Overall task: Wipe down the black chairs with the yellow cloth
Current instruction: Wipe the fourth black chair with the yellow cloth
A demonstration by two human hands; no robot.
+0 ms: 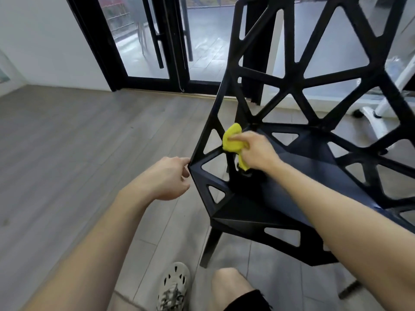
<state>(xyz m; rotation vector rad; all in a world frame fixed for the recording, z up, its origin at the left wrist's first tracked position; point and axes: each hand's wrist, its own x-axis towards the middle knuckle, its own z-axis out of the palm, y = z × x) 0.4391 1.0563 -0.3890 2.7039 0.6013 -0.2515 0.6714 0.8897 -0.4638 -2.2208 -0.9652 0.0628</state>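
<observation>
A black chair (292, 90) with a lattice of triangular openings fills the right half of the view, its seat facing me. My right hand (256, 151) grips a yellow cloth (232, 140) and presses it against a strut on the chair's left side, just above the seat. My left hand (170, 176) is at the chair's pointed left corner, its fingertips touching the edge and the other fingers loosely curled.
Grey wood-look floor (78, 142) stretches to the left. Black-framed glass doors (157, 41) stand behind the chair. A white wheeled base (372, 117) sits at the right behind the chair. My shoe (174, 286) and knee (229, 286) are near the chair's front leg.
</observation>
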